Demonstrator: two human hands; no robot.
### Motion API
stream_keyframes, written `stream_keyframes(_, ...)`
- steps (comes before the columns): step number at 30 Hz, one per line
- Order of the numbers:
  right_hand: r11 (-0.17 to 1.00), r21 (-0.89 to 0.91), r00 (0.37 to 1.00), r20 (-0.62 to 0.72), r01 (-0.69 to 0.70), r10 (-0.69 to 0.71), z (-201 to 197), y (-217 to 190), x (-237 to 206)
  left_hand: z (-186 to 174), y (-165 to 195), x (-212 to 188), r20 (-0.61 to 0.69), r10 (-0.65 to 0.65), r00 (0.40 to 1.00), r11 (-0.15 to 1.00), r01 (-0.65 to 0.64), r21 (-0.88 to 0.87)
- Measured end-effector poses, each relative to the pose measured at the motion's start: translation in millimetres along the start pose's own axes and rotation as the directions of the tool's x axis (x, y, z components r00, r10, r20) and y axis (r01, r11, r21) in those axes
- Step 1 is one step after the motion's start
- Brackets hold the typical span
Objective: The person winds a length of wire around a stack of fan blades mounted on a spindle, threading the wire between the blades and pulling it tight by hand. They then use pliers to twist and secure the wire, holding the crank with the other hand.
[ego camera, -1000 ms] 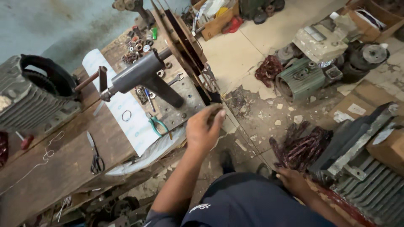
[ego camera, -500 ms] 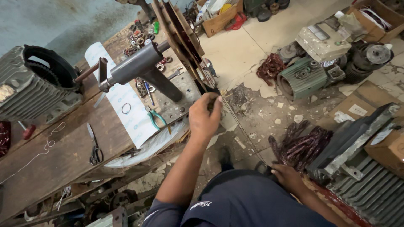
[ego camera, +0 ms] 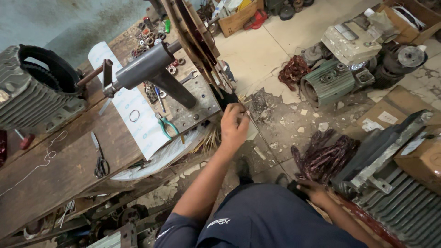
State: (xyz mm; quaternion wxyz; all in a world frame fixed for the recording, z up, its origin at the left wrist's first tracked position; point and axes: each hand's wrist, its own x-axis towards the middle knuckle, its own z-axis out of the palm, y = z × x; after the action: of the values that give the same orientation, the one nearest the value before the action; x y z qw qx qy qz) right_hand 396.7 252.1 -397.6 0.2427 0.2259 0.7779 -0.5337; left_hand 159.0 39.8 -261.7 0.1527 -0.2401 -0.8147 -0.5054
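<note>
Nearest, the right hand (ego camera: 313,191) rests low beside the lap on a dark object, fingers hidden, so I cannot tell its grip. Farther out, the left hand (ego camera: 234,125) closes, pinching thin wire (ego camera: 254,120) at the wooden winding former (ego camera: 195,34) on the bench (ego camera: 59,160). The wire seems to be getting set on the former; it likely needs steady tension next.

the left hand (ego camera: 234,125) curls at the lower end of the wooden winding frame (ego camera: 195,43), its fingertips turned away, so what its grip closes on is hidden. the frame's top is cut off by the upper edge. the right hand (ego camera: 314,192) rests low beside the thigh, fingers partly hidden. the ribbed motor housing (ego camera: 32,92) at the worktop's (ego camera: 59,170) left end runs out of view. small parts at the far edge are too small to tell.
</note>
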Motion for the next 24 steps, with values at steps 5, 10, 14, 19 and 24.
stream_keyframes(5, 0.982, 0.190, 1.000, 0.030, -0.010, 0.004, -0.1, -4.8, 2.0, 23.1, -27.3, -9.9, 0.425, -0.385, 0.820, 0.470, 0.570, -0.674)
stream_keyframes(10, 0.942, 0.310, 0.992, 0.063, -0.128, 0.114, 1.1, -3.7, 4.6, 32.1, -33.0, -25.9, 0.514, -0.395, 0.762, 0.050, 0.576, -0.816)
stream_keyframes(14, 0.946, 0.269, 0.983, 0.063, -0.182, 0.171, 0.9, -1.1, 10.5, 33.1, -33.6, -43.5, 0.475, -0.350, 0.807, -0.137, 0.458, -0.878)
stream_keyframes(19, 0.884, 0.464, 0.991, 0.135, -0.059, -0.004, 2.6, 3.2, 14.6, 39.7, -42.3, -57.2, 0.391, -0.509, 0.767, -0.038, 0.434, -0.900)
stream_keyframes(24, 0.541, 0.828, 0.987, 0.084, -0.145, 0.137, -7.5, 6.9, 10.5, 40.4, -49.1, -56.9, 0.337, -0.404, 0.850, 0.104, 0.409, -0.906)
